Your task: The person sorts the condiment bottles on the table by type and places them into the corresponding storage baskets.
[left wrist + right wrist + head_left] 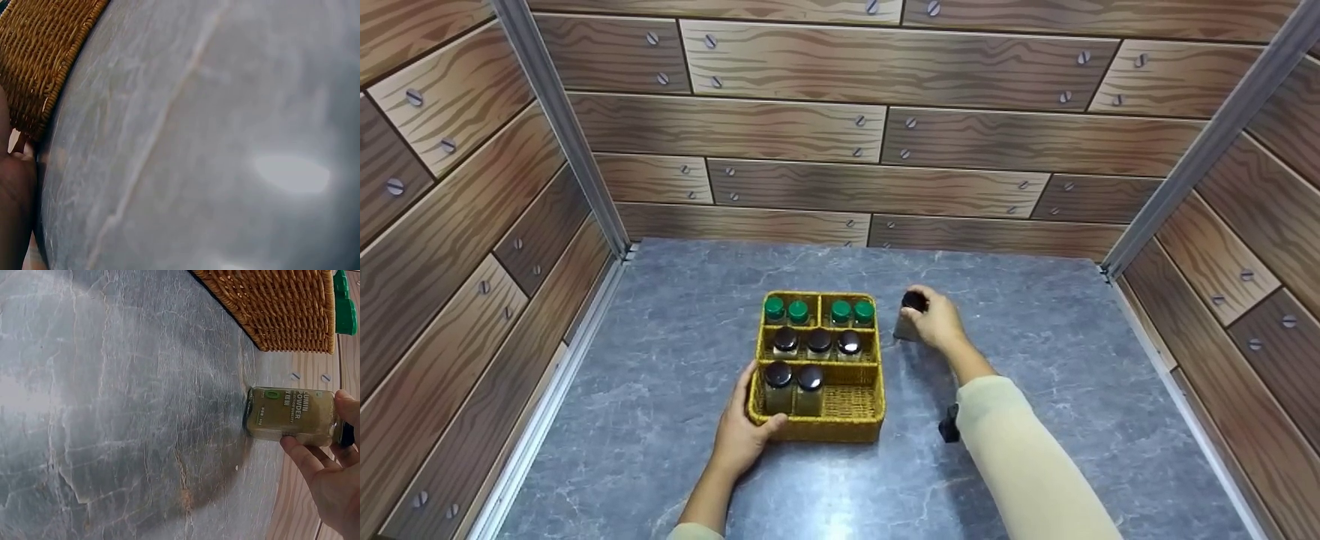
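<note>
In the right wrist view a glass jar labelled cumin powder [292,415] with a black lid is held near its top by my right hand [332,478]. In the head view that right hand [939,322] is to the right of a yellow-brown wicker basket [832,430], the jar at or just above the tabletop. My left hand [742,435] grips the basket's front left corner, thumb over the front rim. Green-capped jars [798,311] fill the two back compartments. The middle row has three black-lidded jars [818,342]. Two larger black-lidded jars [809,390] stand in the front compartment's left part.
The grey marbled tabletop [660,360] is enclosed by wood-patterned walls [795,127] at the back and both sides. Metal posts [562,127] mark the back corners. A small black object [949,424] is at the right sleeve's cuff.
</note>
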A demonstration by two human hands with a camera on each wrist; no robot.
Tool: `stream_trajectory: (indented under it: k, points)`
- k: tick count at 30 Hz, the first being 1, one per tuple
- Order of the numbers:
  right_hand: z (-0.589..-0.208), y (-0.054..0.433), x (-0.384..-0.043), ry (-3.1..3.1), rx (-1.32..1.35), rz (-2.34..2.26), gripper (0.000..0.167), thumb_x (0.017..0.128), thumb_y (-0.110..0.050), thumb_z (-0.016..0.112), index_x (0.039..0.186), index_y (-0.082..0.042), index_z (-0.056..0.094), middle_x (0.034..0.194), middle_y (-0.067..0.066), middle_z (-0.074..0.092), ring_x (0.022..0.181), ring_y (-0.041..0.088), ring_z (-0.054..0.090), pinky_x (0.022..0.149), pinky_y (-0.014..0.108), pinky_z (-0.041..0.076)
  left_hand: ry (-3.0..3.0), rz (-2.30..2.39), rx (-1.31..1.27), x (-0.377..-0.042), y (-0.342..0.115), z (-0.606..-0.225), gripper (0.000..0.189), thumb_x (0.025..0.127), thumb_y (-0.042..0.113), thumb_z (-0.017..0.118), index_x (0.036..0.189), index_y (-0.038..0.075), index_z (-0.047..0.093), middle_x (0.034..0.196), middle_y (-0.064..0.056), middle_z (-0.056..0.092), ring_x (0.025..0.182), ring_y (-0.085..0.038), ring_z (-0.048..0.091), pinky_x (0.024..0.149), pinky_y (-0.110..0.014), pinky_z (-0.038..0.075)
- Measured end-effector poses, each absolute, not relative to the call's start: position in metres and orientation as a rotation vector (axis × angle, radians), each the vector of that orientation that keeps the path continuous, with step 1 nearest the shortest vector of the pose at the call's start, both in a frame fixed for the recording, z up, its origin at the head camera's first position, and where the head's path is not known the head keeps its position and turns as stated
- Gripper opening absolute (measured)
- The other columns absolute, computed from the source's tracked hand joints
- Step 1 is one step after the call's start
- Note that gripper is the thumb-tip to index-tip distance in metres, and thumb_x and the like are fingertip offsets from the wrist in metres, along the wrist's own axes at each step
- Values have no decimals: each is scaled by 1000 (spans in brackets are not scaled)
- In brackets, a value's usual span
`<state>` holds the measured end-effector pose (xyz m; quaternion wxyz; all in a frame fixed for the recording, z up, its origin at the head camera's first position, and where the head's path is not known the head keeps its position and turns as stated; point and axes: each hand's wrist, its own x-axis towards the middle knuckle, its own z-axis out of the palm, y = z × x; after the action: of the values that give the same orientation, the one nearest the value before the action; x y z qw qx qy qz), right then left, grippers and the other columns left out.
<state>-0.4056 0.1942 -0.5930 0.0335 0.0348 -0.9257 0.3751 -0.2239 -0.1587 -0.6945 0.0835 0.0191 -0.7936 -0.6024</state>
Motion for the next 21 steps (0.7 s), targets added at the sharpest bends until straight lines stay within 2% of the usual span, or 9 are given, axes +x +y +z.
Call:
stream_trajectory:
  k: [12,21]
  points:
    - [-598,193,-404,-2796,113,1189,45,98,-10,78,142,-5,66,139,34,68,131,47,66,114,59,51,-2364,-1776,25,-224,-161,-698,111,78,27,97,170,23,34,166,-19,51,149,-42,53,123,-59,40]
    - [-602,193,-395,-2804,117,1187,49,99,-11,77,147,-9,64,147,32,64,138,47,63,116,58,51,-2358,-1797,36,-225,-160,-696,110,80,28,97,170,22,34,167,-21,49,148,-45,53,124,-62,40]
